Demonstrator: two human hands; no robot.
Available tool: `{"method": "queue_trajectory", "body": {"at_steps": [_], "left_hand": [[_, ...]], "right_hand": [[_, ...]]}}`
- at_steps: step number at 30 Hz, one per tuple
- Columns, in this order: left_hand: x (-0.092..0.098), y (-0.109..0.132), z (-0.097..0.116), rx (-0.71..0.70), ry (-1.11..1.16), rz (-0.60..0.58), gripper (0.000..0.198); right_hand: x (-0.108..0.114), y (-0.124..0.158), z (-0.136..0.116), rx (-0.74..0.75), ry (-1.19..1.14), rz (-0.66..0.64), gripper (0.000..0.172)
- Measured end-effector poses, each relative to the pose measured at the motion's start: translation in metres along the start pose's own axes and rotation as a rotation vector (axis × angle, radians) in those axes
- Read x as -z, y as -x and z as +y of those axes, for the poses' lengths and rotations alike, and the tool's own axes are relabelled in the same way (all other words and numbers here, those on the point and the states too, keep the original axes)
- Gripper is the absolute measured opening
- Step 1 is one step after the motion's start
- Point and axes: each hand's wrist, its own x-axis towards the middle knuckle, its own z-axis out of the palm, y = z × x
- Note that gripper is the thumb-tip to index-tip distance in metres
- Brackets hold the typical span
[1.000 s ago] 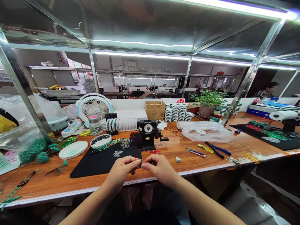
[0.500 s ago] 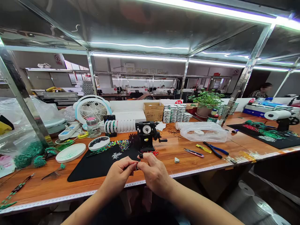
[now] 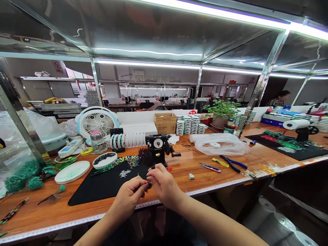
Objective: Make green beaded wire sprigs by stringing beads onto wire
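Observation:
My left hand [image 3: 131, 194] and my right hand [image 3: 165, 186] meet above the front edge of the bench. Thumb and fingers of the left are pinched together on something small and dark, too small to name. The right hand's fingertips are pinched close beside it, on something I cannot make out. Just beyond them stands a black hand-crank winder [image 3: 158, 147] with a round dial, carrying a row of white spools [image 3: 134, 139]. A black mat [image 3: 102, 187] lies under and left of it, with colourful beads [image 3: 130, 160] and small silvery pieces [image 3: 124, 173] on it.
Left are a white dish [image 3: 84, 177], a bowl of dark beads [image 3: 112, 158] and a fan [image 3: 98, 123]. Right lie tweezers [image 3: 210, 167], a yellow-handled tool [image 3: 220, 162], blue pliers [image 3: 234, 163] and a plastic bag [image 3: 228, 145]. Stacked spools [image 3: 188, 123] stand behind. A person [image 3: 278, 99] sits far right.
My right hand has turned and its fingers have lifted slightly, bunching at the tips. The left hand stays pinched at nearly the same place. The whole view has shifted a little.

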Motion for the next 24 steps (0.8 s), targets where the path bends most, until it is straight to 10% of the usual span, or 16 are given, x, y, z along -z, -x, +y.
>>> {"method": "queue_trajectory", "body": {"at_steps": [24], "left_hand": [[0.0004,-0.0006,-0.0004,0.003,-0.166,0.026,0.032]], "right_hand": [[0.0047,-0.0011,-0.0003,-0.24,-0.253,-0.198,0.012]]}}
